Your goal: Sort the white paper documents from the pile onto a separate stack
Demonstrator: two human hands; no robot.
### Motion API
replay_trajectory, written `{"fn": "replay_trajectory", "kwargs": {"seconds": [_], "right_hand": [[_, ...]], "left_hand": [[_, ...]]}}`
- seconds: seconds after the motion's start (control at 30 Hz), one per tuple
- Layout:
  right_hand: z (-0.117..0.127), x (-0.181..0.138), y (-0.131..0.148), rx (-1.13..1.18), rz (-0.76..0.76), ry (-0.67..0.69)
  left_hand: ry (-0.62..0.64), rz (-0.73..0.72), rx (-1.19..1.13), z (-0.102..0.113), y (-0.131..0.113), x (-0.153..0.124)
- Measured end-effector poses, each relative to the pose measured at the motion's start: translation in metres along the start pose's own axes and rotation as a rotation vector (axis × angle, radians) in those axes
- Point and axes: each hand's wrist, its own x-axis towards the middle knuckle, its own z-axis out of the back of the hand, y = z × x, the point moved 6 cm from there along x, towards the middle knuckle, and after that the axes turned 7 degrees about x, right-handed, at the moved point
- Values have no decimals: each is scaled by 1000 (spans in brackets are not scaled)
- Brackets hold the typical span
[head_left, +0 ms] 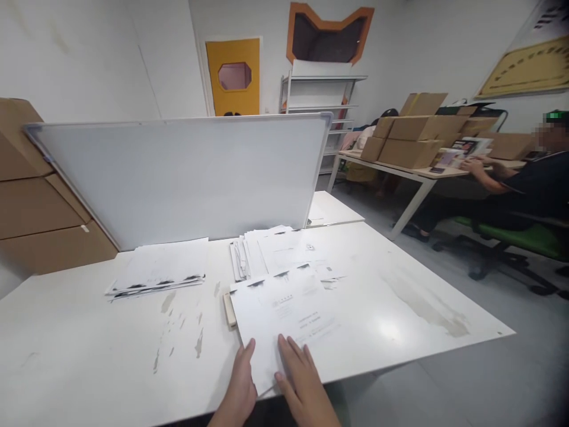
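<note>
A white printed sheet point(284, 311) lies on the white table point(89, 350) right in front of me. My left hand point(239, 388) rests at the sheet's near left edge with its fingers held together and stretched out. My right hand point(299, 379) lies flat on the sheet's near part, fingers spread. Under the sheet's left edge a small beige block point(229, 309) sticks out. Behind the sheet is a loose pile of papers and envelopes point(275, 249). A second paper stack point(157, 276) lies to the left.
A whiteboard point(178, 178) stands upright across the table's far edge. Cardboard boxes point(40, 207) are stacked at left. At right another person point(524, 178) sits on a green chair at a table loaded with boxes point(409, 142).
</note>
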Motion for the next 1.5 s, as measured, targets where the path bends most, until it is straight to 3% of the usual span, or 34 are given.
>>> {"fn": "replay_trajectory", "kwargs": {"seconds": [0.2,0.43,0.6,0.7,0.83,0.97,1.13,1.23,1.33,1.4,1.5], "right_hand": [[43,1,-46,-274,-83,16],[38,-12,-47,-330,8,-135],[25,-13,-34,-385,148,-131],[32,-9,-42,-416,123,-156],[57,-2,-66,-485,-8,-237],[83,6,-87,-577,-114,-309],[98,5,-96,-700,-213,-221],[99,-12,-92,-751,-107,-116],[100,-39,-84,-812,105,-47],[106,-56,-77,-848,256,-78],[130,-65,-60,-840,413,-231]], "left_hand": [[-117,186,-317,4,-2,-10],[-111,197,-258,-6,-8,-17],[57,6,-294,-20,-24,-21],[57,-20,-259,-19,-25,-25],[-47,-74,-92,2,-21,-30],[-167,-177,189,42,-27,-39],[-279,-254,444,98,-49,-53],[-366,-235,519,132,-50,-56],[-260,-166,517,146,-36,-48],[-198,-169,497,148,-30,-42],[-163,-135,490,145,-28,-34]]}}
